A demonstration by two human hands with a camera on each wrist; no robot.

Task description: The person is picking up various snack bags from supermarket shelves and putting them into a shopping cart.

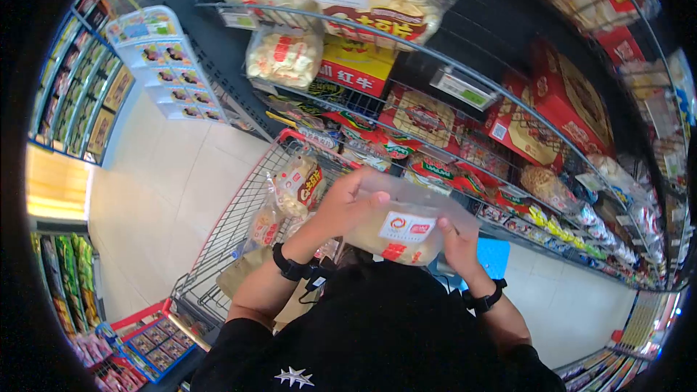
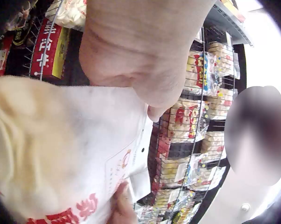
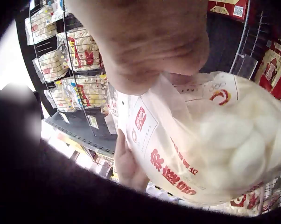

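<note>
Both hands hold a translucent white bag of pale snack chips in front of the chest, over the cart's edge in the head view. My left hand grips its left end, thumb lying on the near face. At the other end, the right hand pinches the bag with its thumb on top. Red lettering and a white label show on the bag. Rounded pale pieces bulge inside it in the right wrist view, where the left hand appears below. The fingers behind the bag are mostly hidden.
A wire shopping cart stands at the left, with several snack bags in it. Wire shelves with bagged snacks and red boxes run across the front and right. A white display rack stands farther left on the tiled floor.
</note>
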